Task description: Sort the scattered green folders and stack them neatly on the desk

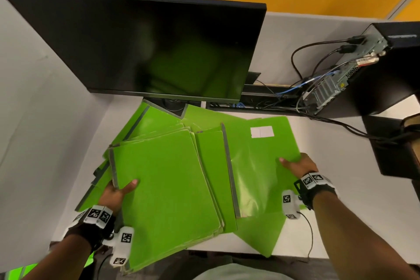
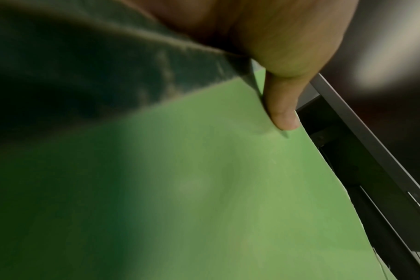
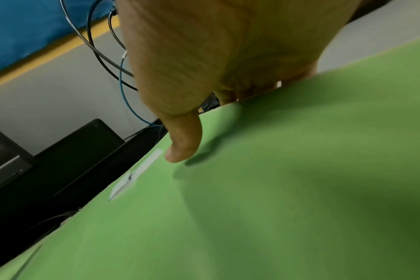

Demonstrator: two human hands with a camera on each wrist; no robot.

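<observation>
Several green folders lie fanned over the white desk (image 1: 354, 218). My left hand (image 1: 116, 193) grips the left edge of a stack of green folders (image 1: 168, 191), thumb on top; the stack overhangs the desk's front edge. The left wrist view shows that thumb (image 2: 283, 113) pressed on the green cover (image 2: 228, 189). My right hand (image 1: 295, 166) holds the right edge of a green folder with a white label (image 1: 256, 166), thumb on top. In the right wrist view the thumb (image 3: 182, 144) lies on this folder (image 3: 252, 208) near its label. More folders (image 1: 145, 123) lie behind under the monitor.
A black monitor (image 1: 145, 48) leans over the back of the desk. At the right stand a black computer case (image 1: 368, 70) with several cables (image 1: 318, 107) across the desk. Another green folder (image 1: 263, 234) pokes over the front edge.
</observation>
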